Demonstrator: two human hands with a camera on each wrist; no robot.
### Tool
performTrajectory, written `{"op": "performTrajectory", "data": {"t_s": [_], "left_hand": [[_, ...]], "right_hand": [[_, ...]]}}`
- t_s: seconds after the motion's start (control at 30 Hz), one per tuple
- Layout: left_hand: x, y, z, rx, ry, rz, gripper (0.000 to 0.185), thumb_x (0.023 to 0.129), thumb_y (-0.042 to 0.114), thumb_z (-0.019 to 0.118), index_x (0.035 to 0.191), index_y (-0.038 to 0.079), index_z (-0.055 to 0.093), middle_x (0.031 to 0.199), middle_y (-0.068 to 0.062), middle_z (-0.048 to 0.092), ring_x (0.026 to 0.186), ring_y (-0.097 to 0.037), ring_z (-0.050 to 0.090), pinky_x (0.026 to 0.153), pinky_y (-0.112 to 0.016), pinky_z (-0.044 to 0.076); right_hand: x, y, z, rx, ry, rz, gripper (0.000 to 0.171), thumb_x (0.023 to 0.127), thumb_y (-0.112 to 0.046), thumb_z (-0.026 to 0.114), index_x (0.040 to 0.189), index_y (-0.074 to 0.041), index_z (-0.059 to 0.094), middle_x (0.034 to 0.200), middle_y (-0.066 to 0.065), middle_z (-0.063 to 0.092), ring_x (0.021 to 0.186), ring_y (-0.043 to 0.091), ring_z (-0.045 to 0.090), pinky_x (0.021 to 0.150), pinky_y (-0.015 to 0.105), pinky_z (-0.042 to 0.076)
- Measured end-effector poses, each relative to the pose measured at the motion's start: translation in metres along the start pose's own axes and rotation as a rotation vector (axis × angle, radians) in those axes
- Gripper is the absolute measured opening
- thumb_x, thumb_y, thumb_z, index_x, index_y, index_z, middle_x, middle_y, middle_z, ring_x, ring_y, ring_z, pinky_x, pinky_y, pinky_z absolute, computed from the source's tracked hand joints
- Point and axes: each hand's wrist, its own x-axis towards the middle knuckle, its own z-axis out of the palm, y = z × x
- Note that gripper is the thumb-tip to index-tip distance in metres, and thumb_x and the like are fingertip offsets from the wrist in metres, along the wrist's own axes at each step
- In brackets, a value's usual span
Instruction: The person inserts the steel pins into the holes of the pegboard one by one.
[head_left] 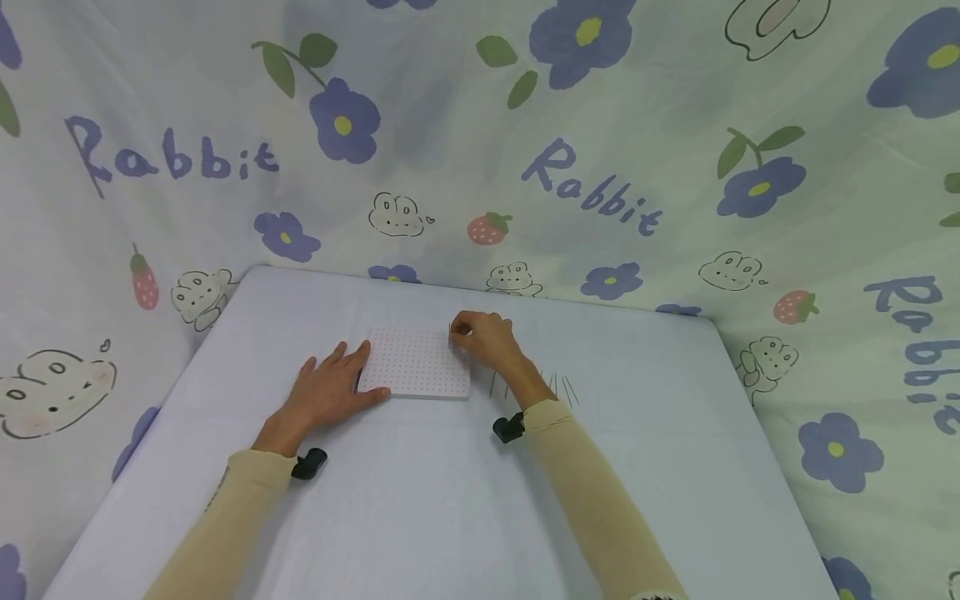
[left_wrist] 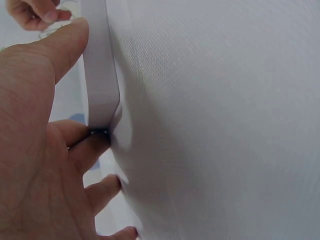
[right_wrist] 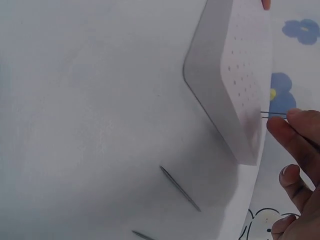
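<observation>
Left hand (head_left: 324,392) fingers are lying spread, bracing the white square perforated foam board (head_left: 415,362) on the pale counter (head_left: 420,500); right hand (head_left: 486,337) fingers are pinching a thin metal needle (right_wrist: 272,115) at its far-right corner

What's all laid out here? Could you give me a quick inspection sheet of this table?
Surface: table under a pale cloth.
Job's things: white dotted board lying flat; thin pin at its top face.
Clutter: loose pins on the cloth beside the right wrist.
Hands: left hand rests flat against the board's edge; right hand pinches the pin.
Cables: nothing seen.
Surroundings: flower-and-rabbit printed cloth behind and on both sides.
</observation>
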Motion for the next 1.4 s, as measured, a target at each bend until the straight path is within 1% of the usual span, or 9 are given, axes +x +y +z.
{"op": "performTrajectory", "data": {"t_s": [0.1, 0.3, 0.5, 0.67, 0.8, 0.97, 1.2, 1.3, 1.4], "left_hand": [[0.000, 0.000, -0.001, 0.003, -0.004, -0.002, 0.099, 0.091, 0.063, 0.062, 0.158, 0.001, 0.026, 0.159, -0.024, 0.032, 0.149, -0.048, 0.020, 0.113, -0.074, 0.010], [0.000, -0.001, 0.001, 0.006, -0.008, -0.004, 0.100, 0.090, 0.065, 0.061, 0.159, 0.002, 0.025, 0.160, -0.024, 0.032, 0.150, -0.047, 0.020, 0.114, -0.074, 0.010], [0.002, -0.004, 0.005, 0.003, -0.011, -0.006, 0.102, 0.089, 0.069, 0.059, 0.159, 0.003, 0.025, 0.160, -0.023, 0.032, 0.150, -0.046, 0.019, 0.114, -0.073, 0.010], [0.002, -0.005, 0.005, -0.002, -0.018, -0.009, 0.103, 0.089, 0.069, 0.059, 0.159, 0.003, 0.024, 0.161, -0.023, 0.030, 0.151, -0.046, 0.018, 0.115, -0.073, 0.008], [0.002, -0.005, 0.005, -0.008, -0.023, -0.011, 0.102, 0.090, 0.068, 0.059, 0.160, 0.003, 0.022, 0.161, -0.022, 0.029, 0.151, -0.046, 0.017, 0.115, -0.073, 0.007], [0.001, -0.003, 0.004, -0.008, -0.014, -0.005, 0.102, 0.090, 0.068, 0.059, 0.159, 0.002, 0.024, 0.160, -0.023, 0.030, 0.150, -0.047, 0.018, 0.114, -0.074, 0.008], [-0.001, -0.002, 0.001, -0.001, -0.011, -0.002, 0.101, 0.090, 0.068, 0.059, 0.159, 0.002, 0.024, 0.160, -0.024, 0.031, 0.150, -0.047, 0.019, 0.114, -0.073, 0.009], [0.000, -0.002, 0.000, -0.003, -0.013, 0.001, 0.102, 0.090, 0.068, 0.059, 0.159, 0.001, 0.024, 0.160, -0.024, 0.031, 0.150, -0.047, 0.019, 0.114, -0.073, 0.009], [0.000, -0.002, 0.000, -0.001, -0.012, 0.003, 0.101, 0.091, 0.067, 0.059, 0.159, 0.001, 0.024, 0.160, -0.024, 0.031, 0.150, -0.047, 0.019, 0.114, -0.074, 0.009]], "right_hand": [[0.000, 0.000, -0.004, 0.010, 0.009, 0.011, 0.010, 0.097, -0.032, 0.069, 0.104, -0.025, 0.072, 0.098, -0.012, 0.072, 0.096, 0.015, 0.063, 0.106, 0.057, 0.033], [-0.002, 0.004, -0.015, 0.000, 0.056, -0.001, 0.012, 0.097, -0.033, 0.069, 0.104, -0.025, 0.072, 0.097, -0.013, 0.073, 0.095, 0.014, 0.065, 0.100, 0.054, 0.036], [-0.010, 0.018, -0.029, 0.004, 0.089, 0.018, 0.013, 0.097, -0.033, 0.069, 0.104, -0.022, 0.072, 0.098, -0.010, 0.074, 0.097, 0.017, 0.066, 0.097, 0.052, 0.038], [-0.019, 0.036, -0.043, 0.009, 0.108, 0.055, 0.015, 0.097, -0.035, 0.068, 0.105, -0.022, 0.072, 0.101, -0.008, 0.074, 0.097, 0.020, 0.065, 0.095, 0.051, 0.038], [-0.029, 0.054, -0.057, 0.015, 0.127, 0.077, 0.017, 0.097, -0.035, 0.068, 0.105, -0.021, 0.072, 0.102, -0.006, 0.074, 0.097, 0.023, 0.065, 0.097, 0.055, 0.038], [-0.042, 0.081, -0.071, 0.039, 0.162, 0.105, 0.017, 0.097, -0.036, 0.068, 0.105, -0.021, 0.072, 0.102, -0.004, 0.075, 0.097, 0.023, 0.065, 0.100, 0.061, 0.037], [-0.060, 0.111, -0.085, 0.067, 0.192, 0.151, 0.018, 0.097, -0.034, 0.067, 0.106, -0.019, 0.072, 0.101, -0.001, 0.074, 0.095, 0.024, 0.067, 0.088, 0.055, 0.045], [-0.067, 0.121, -0.089, 0.069, 0.200, 0.176, 0.020, 0.098, -0.035, 0.067, 0.107, -0.018, 0.072, 0.103, 0.000, 0.074, 0.097, 0.026, 0.067, 0.088, 0.055, 0.044], [-0.072, 0.130, -0.092, 0.068, 0.206, 0.186, 0.022, 0.098, -0.035, 0.066, 0.109, -0.016, 0.072, 0.105, 0.003, 0.074, 0.100, 0.029, 0.066, 0.092, 0.058, 0.043]]}}
